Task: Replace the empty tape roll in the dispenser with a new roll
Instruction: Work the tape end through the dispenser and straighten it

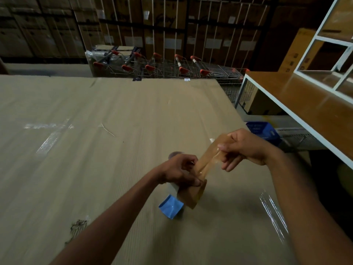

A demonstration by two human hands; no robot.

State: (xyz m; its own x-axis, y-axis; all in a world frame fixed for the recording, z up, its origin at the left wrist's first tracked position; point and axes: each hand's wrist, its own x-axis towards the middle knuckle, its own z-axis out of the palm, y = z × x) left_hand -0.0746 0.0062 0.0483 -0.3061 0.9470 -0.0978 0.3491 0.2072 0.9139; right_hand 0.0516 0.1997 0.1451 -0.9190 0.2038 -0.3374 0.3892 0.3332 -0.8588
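1. Centrally, near the viewer, a tape dispenser (172, 204) with a blue handle is held over a wide sheet of brown cardboard (95, 140), which fills most of the view.
2. The dispenser's upper part is gripped by the left hand (179, 172), fingers curled around it, so the frame and any cutter are mostly hidden.
3. A brown tape roll (193, 197) is seen edge-on just right of the handle, apparently seated in the dispenser; how fully it is seated cannot be told.
4. A loose strip of brown tape (208, 157) runs from the roll up and to the right, where its end is pinched by the right hand (242, 148) between thumb and curled fingers.
5. The strip appears thin, limp and slightly creased; it is judged to be light and sticky on one face, likely to fold onto itself or cling to skin if allowed to slacken.
6. A hold at the very end of the strip, kept taut, is judged best while it is threaded toward the cutter.
7. The roll is judged stiff and fairly light; its outer edges or the core would give the safest purchase.
8. The handle offers the firmest grip on the dispenser, and any blade should be treated as sharp.
9. A blue crate (263, 131) lies to the right, beyond the cardboard's edge, under a wooden shelf (305, 104); shopping trolleys (172, 66) and stacked cartons (133, 25) stand far behind.
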